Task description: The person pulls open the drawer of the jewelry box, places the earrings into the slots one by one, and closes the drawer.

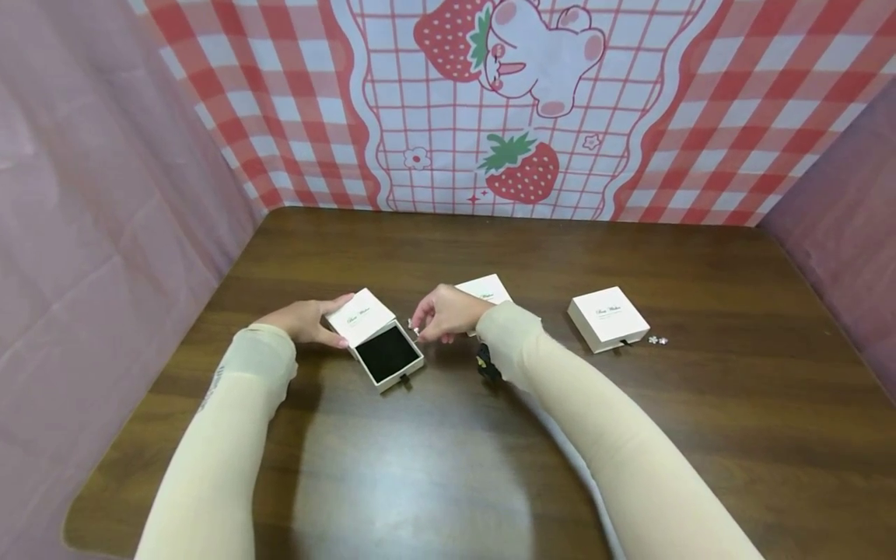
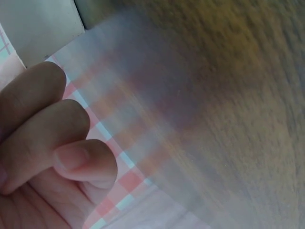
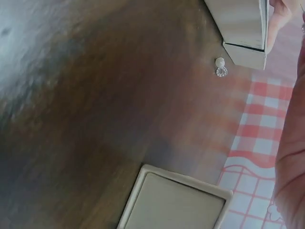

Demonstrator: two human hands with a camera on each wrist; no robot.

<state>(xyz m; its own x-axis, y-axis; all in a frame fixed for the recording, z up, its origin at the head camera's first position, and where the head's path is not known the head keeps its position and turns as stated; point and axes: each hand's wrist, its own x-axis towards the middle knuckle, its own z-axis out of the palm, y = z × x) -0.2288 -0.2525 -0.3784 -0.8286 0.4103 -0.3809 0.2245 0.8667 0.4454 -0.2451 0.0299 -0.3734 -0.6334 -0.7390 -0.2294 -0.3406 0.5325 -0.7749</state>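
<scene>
A white jewelry box [image 1: 360, 317] with printed lettering stands left of centre, its drawer [image 1: 387, 353] slid partly out and showing a black pad. My left hand [image 1: 302, 320] grips the box's sleeve from the left, thumb at the near side and fingers at the far side. Curled fingers of that hand fill the left of the left wrist view. Just right of the drawer, my right hand [image 1: 448, 313] pinches a tiny sparkling earring, barely visible at the right wrist view's edge. Another earring [image 3: 221, 67], with pearl and clear stones, lies on the wood beside the box.
A second white box [image 1: 484, 288] lies behind my right hand, partly hidden by it. Farther right stands a third white box [image 1: 609, 317] with a dark ribbon tab, and small flower-like earrings [image 1: 658, 340] beside it. A checkered strawberry cloth [image 1: 518, 155] hangs along the table's back edge.
</scene>
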